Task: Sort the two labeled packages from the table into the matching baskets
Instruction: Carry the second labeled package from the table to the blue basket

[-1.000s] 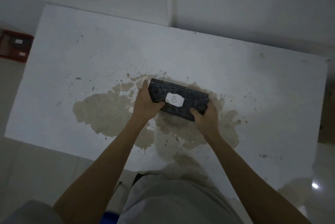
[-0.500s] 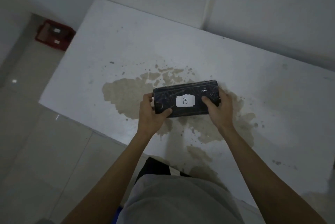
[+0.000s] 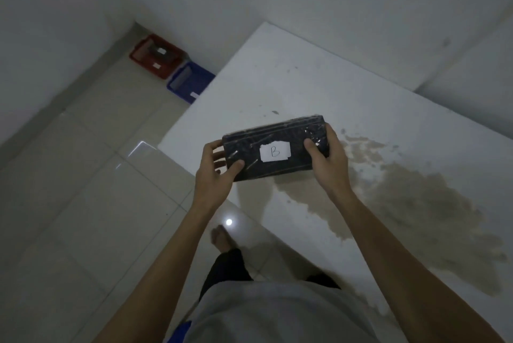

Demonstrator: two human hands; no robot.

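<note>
Black package labelled B [image 3: 273, 146] at frame centre, above bench [image 3: 361, 98] edge, long axis left-right; left hand [image 3: 215, 173] and right hand [image 3: 329, 159] each pinching an end; blue basket [image 3: 188, 83] upper left, nearer left grip.

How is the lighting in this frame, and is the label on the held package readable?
Head view: dim and grey overall; a small lamp glare on the floor tiles; wide-angle bending at the edges; the package is sharp, its white label reads B.

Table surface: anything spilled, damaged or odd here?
Yes. A large brownish stain spreads across the white table, with small splatter marks around it. Both hands hold the package labeled B level; nothing else stands out.
</note>
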